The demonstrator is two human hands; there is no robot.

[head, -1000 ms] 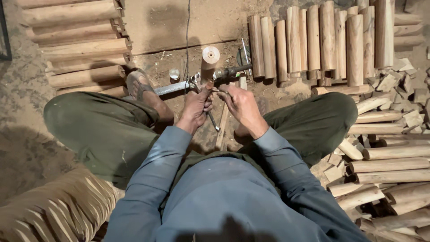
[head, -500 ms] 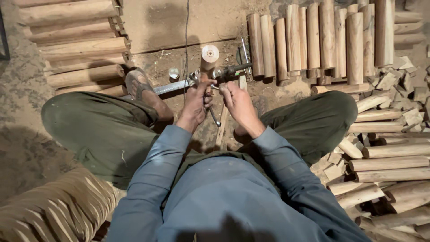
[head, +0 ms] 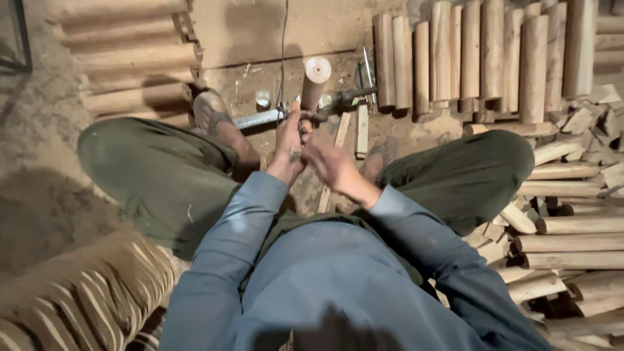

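Clearly, the wooden peg (head: 314, 86) stands just beyond both hands, its long axis leaning away from the person. The left hand (head: 290, 142) reaches nearest, touching its base; the right hand (head: 328, 162) sits beside it. Whether either is closed on anything, I cannot tell.

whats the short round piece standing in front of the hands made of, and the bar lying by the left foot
The upright round piece looks like bare turned wood: pale cut end face, matt brown side, like the stacked billets behind it. The bar looks like metal, grey with a dull shine; which metal is unclear.

Matt bare-wood dowel (head: 314, 84) beside dull metal rod (head: 257, 119).
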